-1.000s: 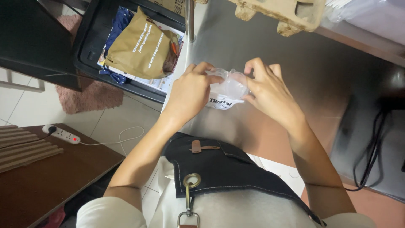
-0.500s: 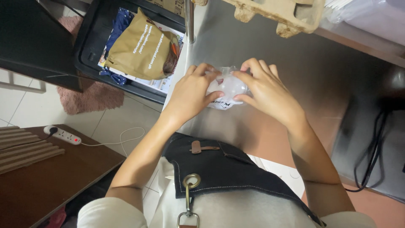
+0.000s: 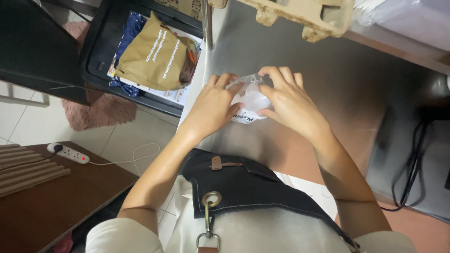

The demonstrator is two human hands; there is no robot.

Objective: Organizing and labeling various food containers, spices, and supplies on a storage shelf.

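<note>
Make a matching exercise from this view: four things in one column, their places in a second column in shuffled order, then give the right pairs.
Things:
1. small clear plastic bag
2. tan paper bag
3. white power strip
4. moulded cardboard tray

Places:
A. on the brown wooden table, bottom left
B. in the black bin beside the counter
C. at the far edge of the steel counter, top of view
D. between the left hand and right hand

Pairs: 1-D, 2-B, 3-A, 4-C
</note>
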